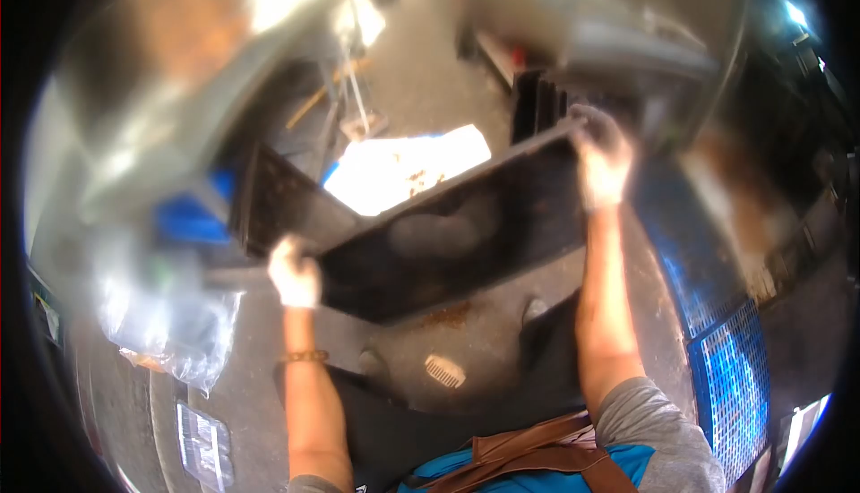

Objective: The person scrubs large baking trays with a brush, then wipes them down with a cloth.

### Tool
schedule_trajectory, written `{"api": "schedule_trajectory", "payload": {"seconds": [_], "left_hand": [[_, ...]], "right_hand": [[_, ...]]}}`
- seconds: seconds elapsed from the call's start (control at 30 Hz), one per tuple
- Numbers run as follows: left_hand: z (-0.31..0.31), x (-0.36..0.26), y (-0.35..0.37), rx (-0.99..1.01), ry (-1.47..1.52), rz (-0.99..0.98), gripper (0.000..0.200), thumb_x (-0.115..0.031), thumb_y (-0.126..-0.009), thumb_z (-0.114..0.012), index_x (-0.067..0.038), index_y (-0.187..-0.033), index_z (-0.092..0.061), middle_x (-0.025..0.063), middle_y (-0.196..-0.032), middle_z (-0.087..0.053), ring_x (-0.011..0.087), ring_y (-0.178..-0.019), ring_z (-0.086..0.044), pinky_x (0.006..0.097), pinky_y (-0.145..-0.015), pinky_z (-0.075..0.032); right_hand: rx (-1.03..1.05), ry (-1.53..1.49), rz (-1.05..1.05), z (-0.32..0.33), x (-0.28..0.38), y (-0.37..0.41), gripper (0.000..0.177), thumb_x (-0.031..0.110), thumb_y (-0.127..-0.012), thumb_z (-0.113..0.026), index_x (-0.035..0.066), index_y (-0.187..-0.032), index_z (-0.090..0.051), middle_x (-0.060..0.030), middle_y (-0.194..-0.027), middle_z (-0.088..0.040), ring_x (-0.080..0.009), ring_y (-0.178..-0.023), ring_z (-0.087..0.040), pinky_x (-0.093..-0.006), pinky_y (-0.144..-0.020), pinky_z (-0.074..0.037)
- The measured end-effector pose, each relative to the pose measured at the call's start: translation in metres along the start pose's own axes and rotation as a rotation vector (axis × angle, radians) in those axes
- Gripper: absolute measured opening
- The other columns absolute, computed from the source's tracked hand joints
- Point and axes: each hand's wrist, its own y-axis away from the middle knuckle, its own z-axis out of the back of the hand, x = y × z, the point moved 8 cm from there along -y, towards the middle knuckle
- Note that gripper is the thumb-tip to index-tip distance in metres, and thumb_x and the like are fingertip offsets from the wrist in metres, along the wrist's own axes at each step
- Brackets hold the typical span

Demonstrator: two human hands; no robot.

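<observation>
Between left hand [294, 276] and right hand [602, 157], both clamped on its ends, a long dark panel [448, 238].

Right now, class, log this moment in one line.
left grip: holds dark tray; right grip: holds dark tray; tray: over metal surface

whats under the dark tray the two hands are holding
Below the dark tray, gripped by the left hand and right hand, a grey surface shows with a rust stain and a small slotted grate. What lies directly beneath the tray is covered.
</observation>
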Motion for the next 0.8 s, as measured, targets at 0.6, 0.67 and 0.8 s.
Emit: {"api": "schedule_trajectory", "payload": {"seconds": [0.6,0.67,0.8], "left_hand": [[-0.080,-0.131,-0.007,-0.027,0.432,0.243,0.014,-0.006,-0.094,-0.064,0.002,-0.104,-0.069,0.0146,-0.072,-0.065,0.0141,-0.065,-0.061,0.0310,-0.064,-0.051],[-0.077,-0.127,-0.011,-0.015,0.439,0.293,0.013,-0.006,-0.094,-0.065,0.002,-0.103,-0.069,0.0130,-0.072,-0.066,0.0128,-0.065,-0.060,0.0303,-0.064,-0.051],[-0.052,-0.113,-0.023,-0.106,0.432,0.302,0.013,-0.006,-0.090,-0.068,0.002,-0.100,-0.071,0.0146,-0.073,-0.067,0.0204,-0.065,-0.064,0.0327,-0.065,-0.053]], "right_hand": [[0.559,0.300,0.582,-0.173,0.050,0.101,0.037,-0.004,-0.075,-0.068,0.003,-0.111,-0.066,-0.0145,-0.093,-0.068,-0.0359,-0.086,-0.067,-0.0436,-0.077,-0.053],[0.540,0.371,0.631,-0.167,0.043,0.094,0.034,-0.004,-0.073,-0.068,0.005,-0.106,-0.068,-0.0133,-0.087,-0.068,-0.0346,-0.079,-0.066,-0.0421,-0.071,-0.053],[0.503,0.521,0.686,-0.149,0.005,0.084,0.025,-0.002,-0.072,-0.068,0.007,-0.095,-0.068,-0.0125,-0.082,-0.066,-0.0339,-0.076,-0.066,-0.0422,-0.067,-0.053]]}}
